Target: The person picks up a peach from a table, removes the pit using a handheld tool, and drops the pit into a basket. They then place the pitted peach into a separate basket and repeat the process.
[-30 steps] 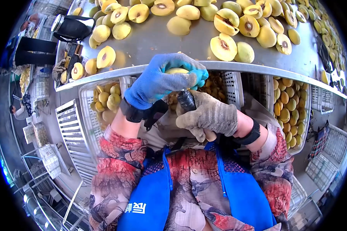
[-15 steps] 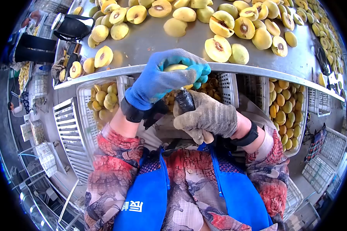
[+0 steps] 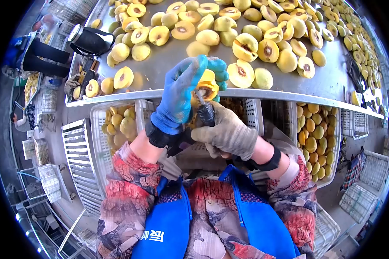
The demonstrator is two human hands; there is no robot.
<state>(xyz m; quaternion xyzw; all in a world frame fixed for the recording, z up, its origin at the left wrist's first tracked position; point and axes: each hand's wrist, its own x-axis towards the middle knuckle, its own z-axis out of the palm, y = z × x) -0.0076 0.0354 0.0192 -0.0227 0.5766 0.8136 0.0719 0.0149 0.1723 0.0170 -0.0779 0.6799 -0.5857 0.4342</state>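
Observation:
My left hand (image 3: 177, 93), in a blue glove, is wrapped round a yellow fruit (image 3: 208, 86) just in front of the metal table edge. The fruit's cut face, with a brown centre, shows between the fingers. My right hand (image 3: 231, 131), in a grey knit glove, grips a tool with a black-taped handle (image 3: 206, 113). The tool's metal tip is at the cut face of the fruit; its exact shape is hard to make out. Several halved and whole fruits (image 3: 240, 74) lie on the table beyond my hands.
The metal table (image 3: 160, 77) spans the front. Beneath it stand white crates of fruit, left (image 3: 100, 129) and right (image 3: 336, 149). A black-and-silver container (image 3: 90, 39) and tools are at the table's left end. A person in dark trousers (image 3: 45, 56) stands far left.
My left hand has turned and opened somewhat round the fruit, so its cut face now shows. The tool tip has come up against it. The whole view has shifted slightly.

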